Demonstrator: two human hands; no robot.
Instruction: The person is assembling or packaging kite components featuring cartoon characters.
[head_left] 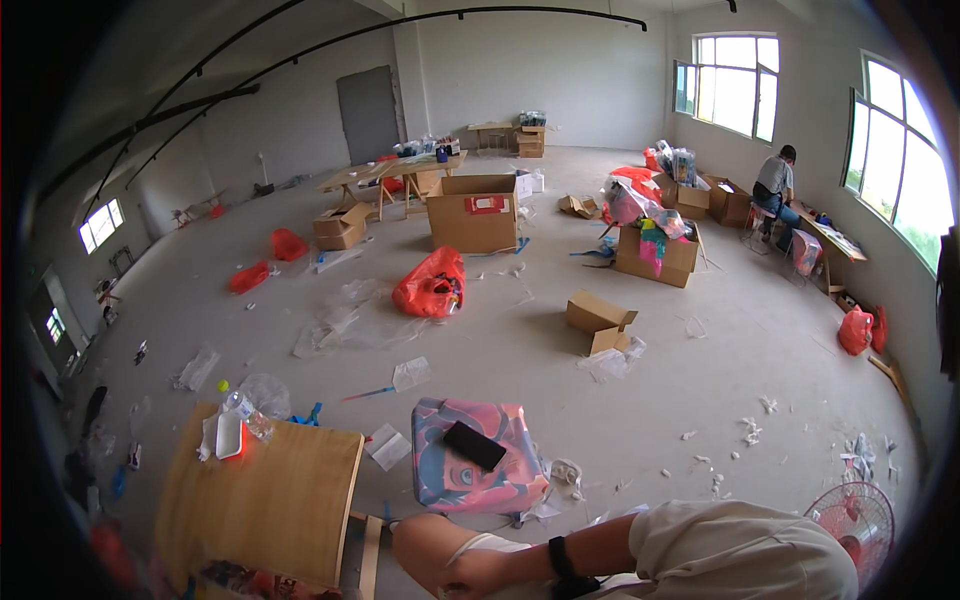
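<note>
Leftmost, well to the left of the fingers of the right hand (472, 574), we see a pale brown wooden tabletop (290, 480) bearing a clear plastic bottle with a yellow-green cap (246, 415) and a red-and-white rectangular tray (231, 436). Nearer, just beyond the fingers, a boxy, pink-and-blue printed object (440, 487) rests on the floor, a flat black rectangular phone (473, 446) slanting across its top. A bare, bent limb (423, 548) lies just left of the fingers; we cannot tell whether it is an elbow or a knee. The right forearm (608, 548) runs leftward, nearly level, a black wristband (558, 555) around it; the hand droops at the lower edge. We cannot tell whether its fingers are curled or gripping anything, and we cannot make out the left hand. Far to the fingers' right stands a red round fan (855, 520).
</note>
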